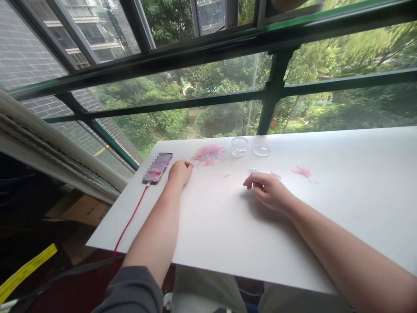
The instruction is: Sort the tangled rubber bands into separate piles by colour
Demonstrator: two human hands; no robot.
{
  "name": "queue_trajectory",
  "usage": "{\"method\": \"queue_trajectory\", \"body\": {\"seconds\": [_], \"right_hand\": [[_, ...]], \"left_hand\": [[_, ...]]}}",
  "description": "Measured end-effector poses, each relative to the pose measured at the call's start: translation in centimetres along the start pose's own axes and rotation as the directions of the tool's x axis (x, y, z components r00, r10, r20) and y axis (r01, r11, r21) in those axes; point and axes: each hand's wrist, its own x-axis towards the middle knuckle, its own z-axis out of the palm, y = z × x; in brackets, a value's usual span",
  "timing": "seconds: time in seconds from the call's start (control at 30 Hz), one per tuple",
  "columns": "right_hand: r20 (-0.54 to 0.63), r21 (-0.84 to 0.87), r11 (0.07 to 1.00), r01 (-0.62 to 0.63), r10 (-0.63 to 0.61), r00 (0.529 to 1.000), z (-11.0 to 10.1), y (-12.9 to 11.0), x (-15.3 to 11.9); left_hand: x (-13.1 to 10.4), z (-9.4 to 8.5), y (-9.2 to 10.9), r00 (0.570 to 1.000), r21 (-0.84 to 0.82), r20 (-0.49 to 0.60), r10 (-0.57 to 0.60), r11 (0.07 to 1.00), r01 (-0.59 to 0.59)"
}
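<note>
A pile of small pink and pastel rubber bands (208, 154) lies on the white table (342, 200) near its far edge. My left hand (180, 171) rests curled on the table just left of the pile, fingers closed with nothing seen in them. My right hand (265, 188) lies near the middle, fingers bent and pinched close to a small teal band (252, 170). A few pink bands (302, 171) lie to the right, and a pale one (227, 174) sits between my hands.
A clear round container (239, 146) and its clear lid (262, 150) stand at the table's far edge by the window. A phone (157, 167) with a red cable (130, 219) lies at the left corner. Cardboard boxes sit on the floor to the left.
</note>
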Motion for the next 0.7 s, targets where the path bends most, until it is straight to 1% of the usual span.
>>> {"method": "queue_trajectory", "body": {"seconds": [0.17, 0.4, 0.6, 0.7], "right_hand": [[0.003, -0.004, 1.000, -0.022, 0.022, 1.000, -0.09, 0.37, -0.04], [0.011, -0.009, 1.000, -0.022, 0.022, 1.000, -0.03, 0.50, -0.07], [0.013, 0.007, 1.000, -0.025, 0.025, 1.000, -0.06, 0.41, -0.04], [0.017, 0.010, 1.000, -0.024, 0.023, 1.000, -0.09, 0.29, -0.06]], "left_hand": [[-0.03, -0.16, -0.21, 1.000, -0.001, 0.003, 0.004, 1.000, -0.004], [0.06, -0.04, -0.47, 1.000, -0.079, -0.011, 0.017, 0.997, -0.018], [0.42, 0.29, -0.82, 0.997, -0.239, -0.076, -0.004, 0.971, -0.014], [0.42, 0.34, -0.78, 0.995, -0.226, -0.098, 0.015, 0.973, -0.037]]}}
